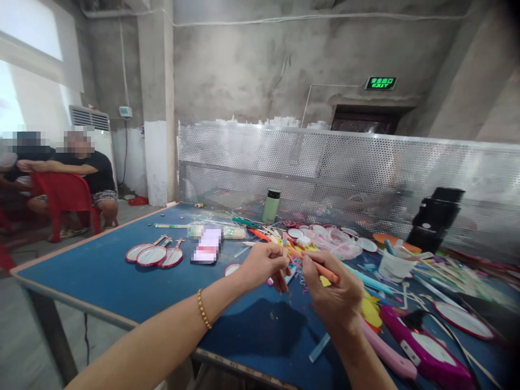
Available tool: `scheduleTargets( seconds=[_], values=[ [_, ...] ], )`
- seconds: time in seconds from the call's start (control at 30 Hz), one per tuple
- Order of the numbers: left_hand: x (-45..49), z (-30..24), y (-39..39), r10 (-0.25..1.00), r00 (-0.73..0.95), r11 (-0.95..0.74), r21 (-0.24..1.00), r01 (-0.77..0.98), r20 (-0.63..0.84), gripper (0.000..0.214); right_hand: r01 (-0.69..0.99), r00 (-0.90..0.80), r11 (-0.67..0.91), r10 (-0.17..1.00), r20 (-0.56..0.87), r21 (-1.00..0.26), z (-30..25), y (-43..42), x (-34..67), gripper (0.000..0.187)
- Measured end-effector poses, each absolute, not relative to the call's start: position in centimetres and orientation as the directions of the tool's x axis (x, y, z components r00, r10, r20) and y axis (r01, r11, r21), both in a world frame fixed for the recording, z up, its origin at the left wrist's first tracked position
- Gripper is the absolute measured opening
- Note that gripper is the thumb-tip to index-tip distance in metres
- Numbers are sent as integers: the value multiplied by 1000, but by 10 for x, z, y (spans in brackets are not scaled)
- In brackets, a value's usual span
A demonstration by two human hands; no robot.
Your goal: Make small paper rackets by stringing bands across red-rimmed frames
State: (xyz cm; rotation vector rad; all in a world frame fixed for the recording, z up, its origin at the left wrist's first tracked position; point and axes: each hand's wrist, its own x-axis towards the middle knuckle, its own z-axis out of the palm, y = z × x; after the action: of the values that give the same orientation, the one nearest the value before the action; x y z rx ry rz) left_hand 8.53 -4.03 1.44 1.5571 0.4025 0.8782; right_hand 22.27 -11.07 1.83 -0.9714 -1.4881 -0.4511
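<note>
My left hand is raised above the near part of the blue table, its fingers pinched together. Whatever lies between them is too small to make out; a pale strip shows just above the fingertips. Closed around a slim orange pen-like tool is my right hand, with the tool's front end close to my left fingertips. Behind and below the hands lie yellow pieces and purple curly scraps. Three small round paddles with red rims and stick handles rest to the left.
Beyond the hands stands a green bottle. A phone lies left of it. At right are a white cup of tools, a purple device with a cable, and a pink handle. A perforated metal screen borders the table; people sit far left.
</note>
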Motion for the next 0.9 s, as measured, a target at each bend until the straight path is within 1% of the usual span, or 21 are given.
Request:
scheduleTargets(
  seconds=[0.17,0.47,0.7,0.9],
  values=[
    [85,14,-39,697,652,-197,953,-229,300,18,780,98,573,288,953,-253,20,-110,223,10],
    [85,15,-42,702,649,-200,955,-218,295,21,764,97,582,322,942,-278,16,-109,224,9],
    [85,13,-39,691,656,-203,953,-225,302,18,765,108,584,297,949,-270,18,-110,223,9],
    [85,15,-42,696,650,-208,952,-225,305,20,756,73,597,328,942,-267,16,-109,224,8]
  ],
)
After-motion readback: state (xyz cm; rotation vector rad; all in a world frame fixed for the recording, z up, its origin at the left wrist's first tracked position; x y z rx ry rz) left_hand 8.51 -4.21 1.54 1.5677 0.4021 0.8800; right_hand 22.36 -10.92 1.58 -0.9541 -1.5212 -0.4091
